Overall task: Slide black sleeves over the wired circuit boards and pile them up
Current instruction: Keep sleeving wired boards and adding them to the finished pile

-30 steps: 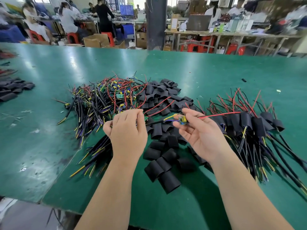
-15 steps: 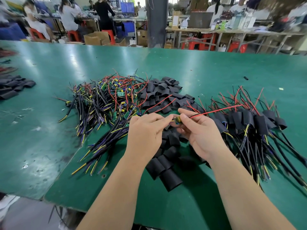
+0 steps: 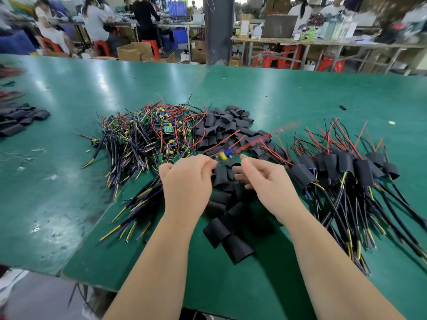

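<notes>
1. Board (image 3: 225, 155), with yellow and blue parts, was up off the table between the two hands. No sleeve was on it yet. Its red wire (image 3: 254, 140) ran off to the right, blurred.
2. Left hand (image 3: 187, 183): fingers curled, tips pinching the board's left end. Judged a steadying hold that kept the open end facing the other hand.
3. Right hand (image 3: 268, 183): half-curled, thumb up just beside the board but apart from it, nothing plainly in it. Its fingers pointed down at the sleeves, so it looked set to pick one.
4. Sleeves (image 3: 221, 125) lay loose in a heap straight ahead and under both hands. Likely kept there so either hand could reach them.
5. Bare boards (image 3: 147, 139) were heaped to the left with wires tangled. The sleeved pile (image 3: 342, 167) was on the right, black cables fanned toward the near edge. The work appeared to flow left to right.
6. Table (image 3: 277, 88) was green. A second lot of sleeves (image 3: 16, 118) sat at its far left, well apart and out of use.
7. Risk judged: the long red wire could snag neighbouring leads when the sleeve goes on.
</notes>
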The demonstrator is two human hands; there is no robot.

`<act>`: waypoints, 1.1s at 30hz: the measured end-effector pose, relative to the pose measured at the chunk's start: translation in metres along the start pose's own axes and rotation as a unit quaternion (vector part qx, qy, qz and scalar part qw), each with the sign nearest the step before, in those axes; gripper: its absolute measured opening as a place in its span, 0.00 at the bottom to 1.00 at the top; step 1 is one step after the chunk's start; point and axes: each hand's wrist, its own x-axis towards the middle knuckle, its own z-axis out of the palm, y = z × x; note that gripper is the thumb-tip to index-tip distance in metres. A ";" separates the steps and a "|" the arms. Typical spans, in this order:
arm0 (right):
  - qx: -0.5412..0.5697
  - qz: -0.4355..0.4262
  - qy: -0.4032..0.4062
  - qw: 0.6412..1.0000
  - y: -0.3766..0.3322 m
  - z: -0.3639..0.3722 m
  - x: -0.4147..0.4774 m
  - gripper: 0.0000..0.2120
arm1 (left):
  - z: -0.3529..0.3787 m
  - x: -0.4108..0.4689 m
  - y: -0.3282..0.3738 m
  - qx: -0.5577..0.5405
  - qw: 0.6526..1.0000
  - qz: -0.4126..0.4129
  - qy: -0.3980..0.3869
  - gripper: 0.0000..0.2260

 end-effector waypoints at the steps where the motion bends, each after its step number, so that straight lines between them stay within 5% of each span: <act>1: -0.024 0.001 0.005 1.000 0.001 -0.001 0.000 0.21 | -0.001 0.001 -0.002 -0.009 1.000 -0.024 0.018 0.13; 7: -0.132 -0.068 -0.021 0.989 0.003 0.006 -0.002 0.20 | -0.007 0.006 -0.015 -0.024 0.991 -0.114 0.061 0.12; 12: -0.384 -0.107 -0.087 0.913 0.005 0.023 0.001 0.24 | -0.006 0.006 -0.015 -0.020 0.993 -0.104 0.058 0.12; 16: -0.489 -0.086 -0.121 0.859 0.011 0.031 -0.002 0.19 | -0.005 0.006 -0.014 -0.016 0.994 -0.091 0.054 0.12; 19: -0.519 -0.122 -0.075 0.843 0.009 0.028 0.001 0.17 | -0.004 0.006 -0.014 -0.020 0.994 -0.089 0.053 0.12; 24: -0.384 -0.145 0.000 0.912 0.001 0.022 0.004 0.04 | -0.003 0.005 -0.016 -0.029 0.996 -0.070 0.052 0.12; 30: -0.273 -0.093 0.064 0.955 0.002 0.010 0.002 0.08 | -0.004 0.004 -0.015 -0.050 0.997 -0.046 0.041 0.11; 33: -0.200 -0.055 0.089 0.974 0.000 0.002 0.005 0.20 | -0.005 0.004 -0.013 -0.063 0.997 -0.026 0.027 0.11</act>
